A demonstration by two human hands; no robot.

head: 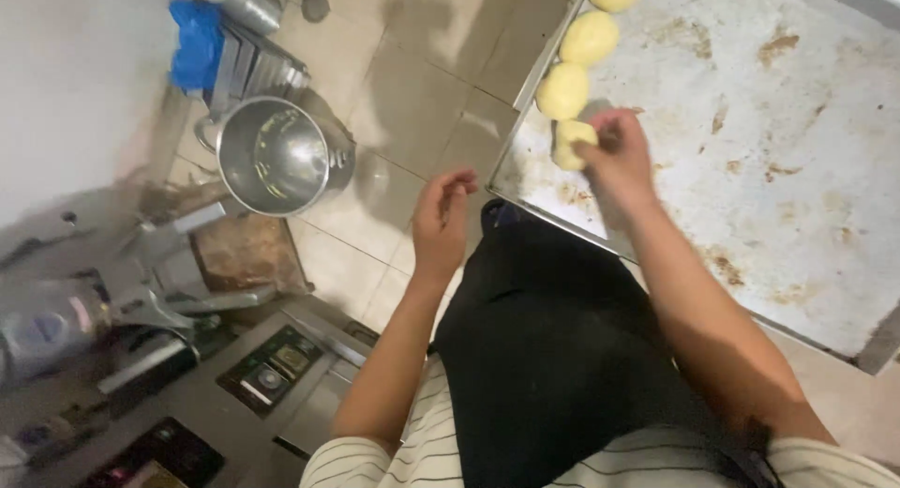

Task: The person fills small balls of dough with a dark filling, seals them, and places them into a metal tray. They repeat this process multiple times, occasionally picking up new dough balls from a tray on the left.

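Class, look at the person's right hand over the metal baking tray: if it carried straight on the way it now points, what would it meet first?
Probably the next pale round dough ball in the row, just beyond the one the right hand holds on the stained metal baking tray; depth is unclear.

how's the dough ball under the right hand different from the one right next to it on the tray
The dough ball under the right hand is partly covered by the fingers of the right hand; the next dough ball lies untouched and in full view. The held one sits nearest the tray's near corner, its neighbour farther along the same edge. The held one shows less of itself, so it looks smaller. Both are pale yellow, rounded and smooth.
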